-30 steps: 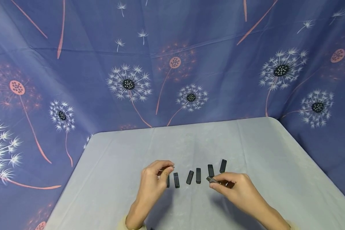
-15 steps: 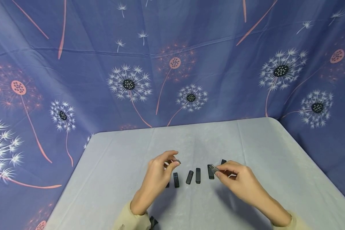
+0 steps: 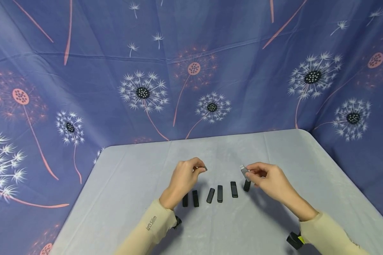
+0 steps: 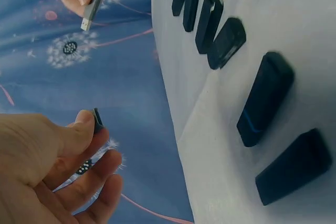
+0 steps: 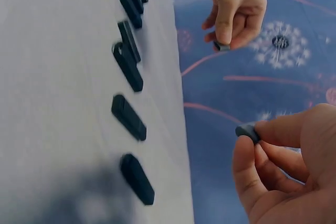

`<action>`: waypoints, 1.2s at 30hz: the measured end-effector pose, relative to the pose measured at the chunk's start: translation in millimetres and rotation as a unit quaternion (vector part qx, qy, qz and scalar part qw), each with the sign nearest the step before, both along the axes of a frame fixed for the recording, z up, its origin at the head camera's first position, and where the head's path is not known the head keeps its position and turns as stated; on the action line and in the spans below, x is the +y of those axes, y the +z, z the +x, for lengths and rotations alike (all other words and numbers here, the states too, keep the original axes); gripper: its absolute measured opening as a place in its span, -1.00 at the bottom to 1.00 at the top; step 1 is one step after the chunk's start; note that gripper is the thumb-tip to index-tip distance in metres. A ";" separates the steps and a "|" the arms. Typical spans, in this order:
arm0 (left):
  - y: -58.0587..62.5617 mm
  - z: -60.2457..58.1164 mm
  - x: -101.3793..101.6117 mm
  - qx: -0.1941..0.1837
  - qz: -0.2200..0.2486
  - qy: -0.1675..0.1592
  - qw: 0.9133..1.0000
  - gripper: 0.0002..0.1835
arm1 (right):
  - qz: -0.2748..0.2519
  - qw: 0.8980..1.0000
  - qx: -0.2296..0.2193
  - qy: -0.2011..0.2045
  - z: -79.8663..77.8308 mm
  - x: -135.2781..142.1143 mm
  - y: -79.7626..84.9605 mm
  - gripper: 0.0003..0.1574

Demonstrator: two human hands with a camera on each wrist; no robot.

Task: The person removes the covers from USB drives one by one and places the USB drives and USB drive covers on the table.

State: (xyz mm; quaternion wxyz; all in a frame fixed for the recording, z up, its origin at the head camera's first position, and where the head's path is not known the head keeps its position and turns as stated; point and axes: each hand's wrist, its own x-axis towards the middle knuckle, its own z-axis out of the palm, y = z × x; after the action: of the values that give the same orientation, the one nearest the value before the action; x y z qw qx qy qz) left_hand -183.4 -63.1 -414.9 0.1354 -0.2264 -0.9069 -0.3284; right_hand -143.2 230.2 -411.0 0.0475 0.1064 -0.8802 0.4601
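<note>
My right hand (image 3: pixel 271 180) pinches a grey USB stick (image 3: pixel 244 172) between thumb and fingers, above the table. The stick's bare metal plug points up in the head view and shows clearly in the left wrist view. Opposite it, my left hand (image 3: pixel 184 177) pinches a small dark cap (image 4: pixel 97 121) between thumb and index finger, the other fingers loosely bent. A gap separates the cap from the stick. Below the hands, several dark USB sticks lie in a loose row on the table, among them one in the middle (image 3: pixel 220 193) and one near the right end (image 3: pixel 234 189).
A pale grey cloth covers the table (image 3: pixel 140 170). Behind and beside it hangs a blue curtain (image 3: pixel 249 106) with dandelion prints. Black gear with a yellow spot (image 3: pixel 294 241) shows under the right sleeve (image 3: pixel 328 230).
Both hands have risen and moved toward the far side of the table, carrying the USB stick and the cap. The stick has turned so its plug points up. The row of sticks stays put.
</note>
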 end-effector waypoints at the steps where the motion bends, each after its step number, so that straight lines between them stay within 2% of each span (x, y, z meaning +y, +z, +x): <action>1: -1.3 -4.1 0.9 0.000 -0.004 0.000 1.000 -0.93 | 0.000 1.000 -0.007 0.000 -4.2 2.6 -1.3 -0.73; 10: -1.5 -40.8 10.9 -0.024 -0.032 -0.010 0.999 -0.89 | 0.000 0.997 -0.076 -0.025 -45.6 20.7 -6.1 -0.62; 15: 7.3 -64.2 19.7 -0.026 -0.063 -0.020 0.997 -0.89 | 0.000 0.995 -0.096 -0.039 -68.5 26.6 -0.5 -0.59; 20: 13.6 -84.0 28.5 -0.051 -0.058 -0.022 0.997 -0.91 | -0.036 0.991 -0.123 -0.031 -91.3 28.8 7.1 -0.57; 27: 1.2 -105.0 39.9 -0.101 -0.048 -0.026 0.993 -0.87 | -0.087 0.983 -0.160 -0.032 -117.2 32.1 7.1 -0.49; 36: -6.6 -129.1 54.2 -0.146 -0.031 0.009 0.989 -0.83 | -0.076 0.981 -0.167 -0.063 -140.9 22.7 2.8 -0.50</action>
State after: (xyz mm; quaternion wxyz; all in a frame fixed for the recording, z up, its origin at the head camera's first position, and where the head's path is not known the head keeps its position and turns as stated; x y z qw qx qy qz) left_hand -312.5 -8.9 -421.5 -0.0022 -0.1716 -0.9287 -0.3288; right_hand -284.1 252.9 -408.2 -0.0634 -0.0316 -0.8432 0.5329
